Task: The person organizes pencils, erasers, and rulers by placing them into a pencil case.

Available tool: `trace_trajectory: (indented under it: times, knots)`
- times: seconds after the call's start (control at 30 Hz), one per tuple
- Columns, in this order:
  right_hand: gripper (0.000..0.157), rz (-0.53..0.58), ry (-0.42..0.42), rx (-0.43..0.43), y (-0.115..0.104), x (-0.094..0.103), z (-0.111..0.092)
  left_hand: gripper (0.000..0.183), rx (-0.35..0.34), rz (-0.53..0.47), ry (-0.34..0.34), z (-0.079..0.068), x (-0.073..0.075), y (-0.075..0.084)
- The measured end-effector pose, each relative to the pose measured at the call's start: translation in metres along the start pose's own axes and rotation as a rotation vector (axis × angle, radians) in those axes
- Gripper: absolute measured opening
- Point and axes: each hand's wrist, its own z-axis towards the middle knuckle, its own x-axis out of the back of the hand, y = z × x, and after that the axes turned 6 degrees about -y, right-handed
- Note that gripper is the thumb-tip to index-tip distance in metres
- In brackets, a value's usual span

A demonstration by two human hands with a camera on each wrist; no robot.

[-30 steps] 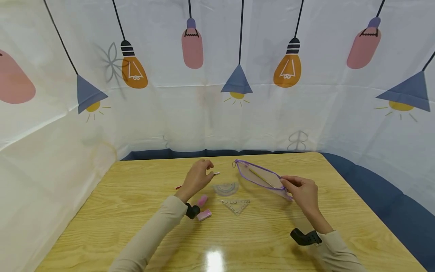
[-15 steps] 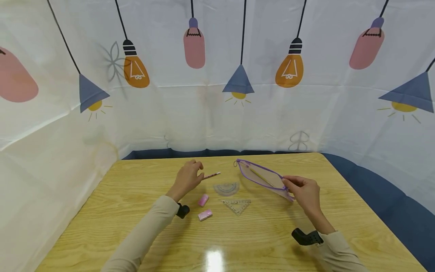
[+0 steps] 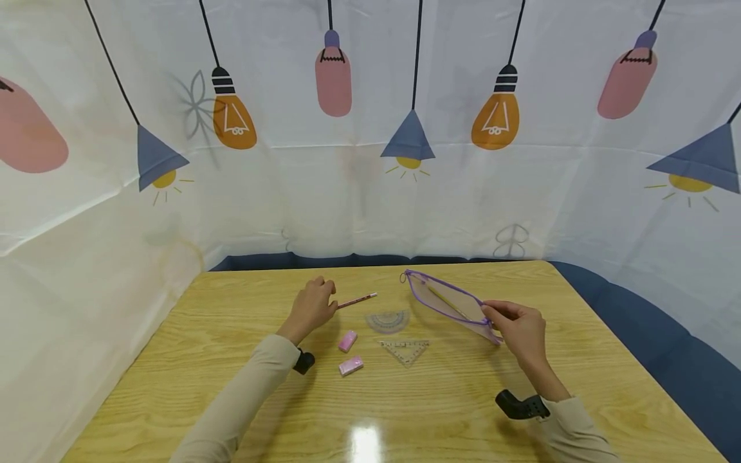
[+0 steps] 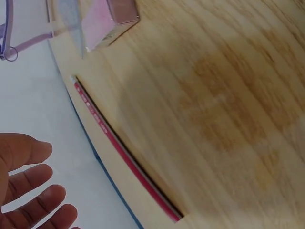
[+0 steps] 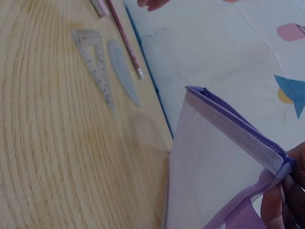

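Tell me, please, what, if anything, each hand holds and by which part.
The right hand holds the pouch by a corner at one end of its zip; the left hand holds nothing.

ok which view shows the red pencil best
Left wrist: the red pencil shows large, end to end. Head shows it small, partly hidden by the left hand; right wrist cuts it off at the top edge.

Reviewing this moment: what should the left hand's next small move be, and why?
Probably lower the left hand and pinch the red pencil. Its visible fingers hold nothing and are near that pencil, which lies on the table, while the right hand grips one end of the purple-edged pouch, where a yellow pencil shows inside.
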Motion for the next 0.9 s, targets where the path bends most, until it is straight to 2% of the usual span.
trace_trajectory:
  times: [0.33,0.5,0.73,0.9]
  knots:
    - [0.026,-0.006,0.004,-0.001,0.0,-0.001,-0.002,0.02,0.106,0.048,-0.097,-0.001,-0.011,-0.002]
    - [0.025,0.002,0.007,-0.006,0.0,-0.001,-0.002,0.017,0.151,0.021,-0.139,0.001,-0.017,-0.003]
    - [0.026,0.017,0.013,-0.009,-0.002,-0.002,-0.002,0.015,0.192,-0.032,-0.197,-0.001,-0.022,-0.005]
    - [0.026,0.024,0.013,-0.016,0.0,-0.003,-0.003,0.013,0.191,-0.024,-0.199,-0.004,-0.028,-0.008]
